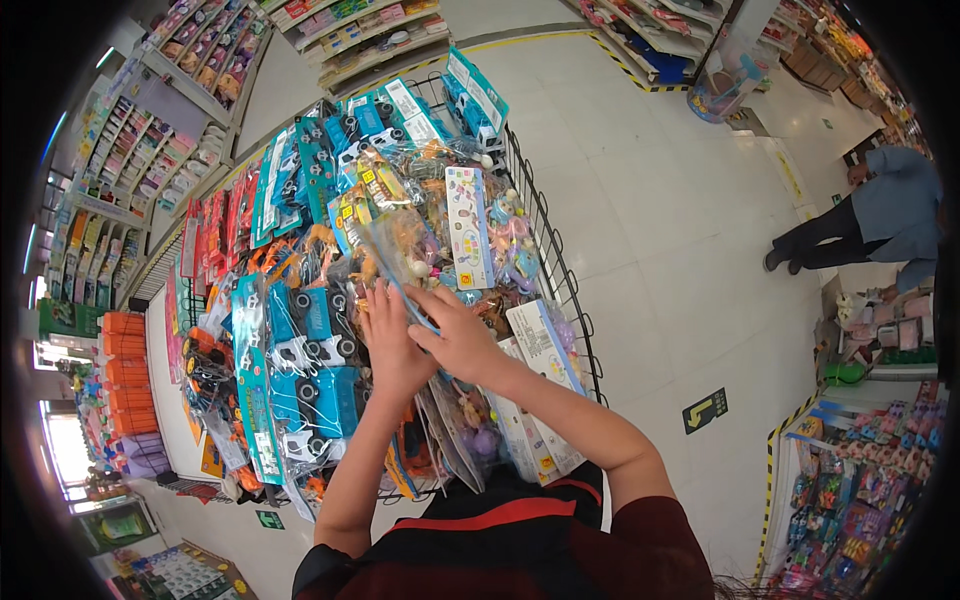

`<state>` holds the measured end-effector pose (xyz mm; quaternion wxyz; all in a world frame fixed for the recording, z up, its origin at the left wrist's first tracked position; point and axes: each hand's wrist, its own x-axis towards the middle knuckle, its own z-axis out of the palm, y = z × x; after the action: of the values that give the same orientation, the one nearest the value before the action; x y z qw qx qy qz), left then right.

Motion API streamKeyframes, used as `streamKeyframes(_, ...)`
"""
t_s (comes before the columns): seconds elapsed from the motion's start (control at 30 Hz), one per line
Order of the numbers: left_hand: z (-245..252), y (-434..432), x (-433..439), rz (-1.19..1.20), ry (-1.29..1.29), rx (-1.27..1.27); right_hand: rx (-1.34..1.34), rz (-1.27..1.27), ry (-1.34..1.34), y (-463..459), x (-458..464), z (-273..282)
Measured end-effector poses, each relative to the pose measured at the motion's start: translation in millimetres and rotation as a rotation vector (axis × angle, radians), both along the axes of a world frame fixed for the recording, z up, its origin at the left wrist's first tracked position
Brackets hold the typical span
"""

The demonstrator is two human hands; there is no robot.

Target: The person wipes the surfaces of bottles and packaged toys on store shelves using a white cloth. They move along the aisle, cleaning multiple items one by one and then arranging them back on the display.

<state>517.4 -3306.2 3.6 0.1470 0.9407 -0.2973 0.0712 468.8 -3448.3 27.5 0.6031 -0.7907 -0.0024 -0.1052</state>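
A clear plastic toy bag point(394, 244) with a blue-edged header stands tilted over the middle of a wire display bin point(559, 262). My right hand point(463, 334) pinches its blue edge between thumb and fingers. My left hand point(394, 341) lies along the near end of the bag, fingers straight, and steadies it from the left. Bagged blue toy trucks point(319, 360) on a teal card are just left of my left hand. A blister pack with a white header card point(470, 225) lies beyond my right hand. White-carded packs point(544, 360) lean by my right forearm.
Red packaged toys point(221, 232) and more teal-carded trucks point(375, 116) fill the bin's far and left parts. Stocked shelves point(142, 127) stand left. A person in a blue top point(896, 202) is on the right. Orange baskets point(127, 367) are stacked beyond the bin's left end.
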Motion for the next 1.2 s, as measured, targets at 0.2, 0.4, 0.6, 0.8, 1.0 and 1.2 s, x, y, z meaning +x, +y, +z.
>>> streamKeyframes(0.2, -47.7, 9.3, 16.2, 0.084, 0.420, -0.802, 0.238, 0.236, 0.073, -35.8, 28.5, -25.9)
streamKeyframes(0.4, -1.6, 30.5, 31.2, 0.340, 0.500, -0.764, -0.727, -0.152, 0.611, -84.8, 54.3, -101.5)
streamKeyframes(0.6, 6.9, 36.1, 37.1, 0.343, 0.520, -0.642, -0.586, -0.009, 0.262, -126.7, 56.1, -155.0)
streamKeyframes(0.8, -6.9, 36.3, 48.9, 0.240, 0.478, -0.765, 0.007, -0.527, 0.032, -135.2, 52.2, -65.2)
streamKeyframes(1.0, -1.6, 38.0, 35.8, 0.144, 0.647, -0.571, -0.101, -0.608, -0.278, -139.1, -75.8, 75.6)
streamKeyframes(1.2, 29.0, 11.0, -66.7, -0.169, 0.032, -0.319, -0.764, -0.408, -0.454, -79.6, -212.0, 76.1)
